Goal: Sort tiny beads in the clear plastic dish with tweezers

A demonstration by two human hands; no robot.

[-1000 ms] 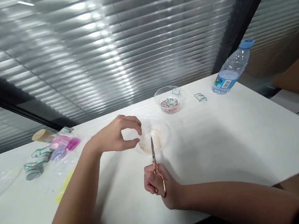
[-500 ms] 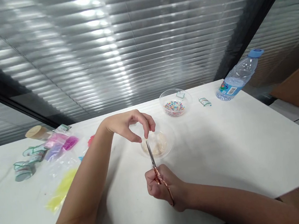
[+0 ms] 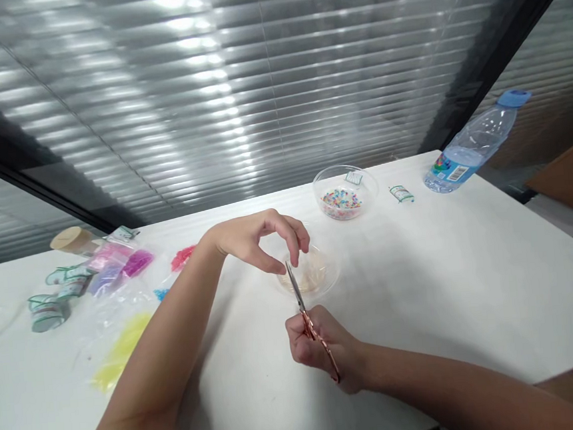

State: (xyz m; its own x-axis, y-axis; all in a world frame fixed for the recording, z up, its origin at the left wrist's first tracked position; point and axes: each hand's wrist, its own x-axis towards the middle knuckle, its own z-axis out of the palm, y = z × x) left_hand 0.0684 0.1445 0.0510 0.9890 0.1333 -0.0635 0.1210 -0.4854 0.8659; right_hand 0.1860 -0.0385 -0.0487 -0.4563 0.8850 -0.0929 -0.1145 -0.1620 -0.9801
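Observation:
My right hand (image 3: 326, 352) is closed round the rose-gold handles of a pair of scissors (image 3: 309, 327). The slim silver blades point up and away, nearly together. Their tips reach to the thumb of my left hand (image 3: 263, 240), which arches in from the left with thumb and fingers curved and slightly apart. I make out nothing between those fingertips. Below and behind them sits a clear shallow bowl (image 3: 333, 279) with pale beige contents, partly hidden by my left hand and the blades.
Farther back stands a clear bowl (image 3: 319, 199) of multicoloured beads, beside a small printed packet (image 3: 402, 194). A water bottle (image 3: 466, 149) is at the right rear. On the left lie bags of pink, purple and yellow beads (image 3: 125, 349), small patterned containers (image 3: 47, 313) and a cork-topped jar (image 3: 75, 240).
The view has shifted a little, so everything on the table sits slightly differently in frame. The scissor tips now lie closer to my left thumb, between it and the index finger.

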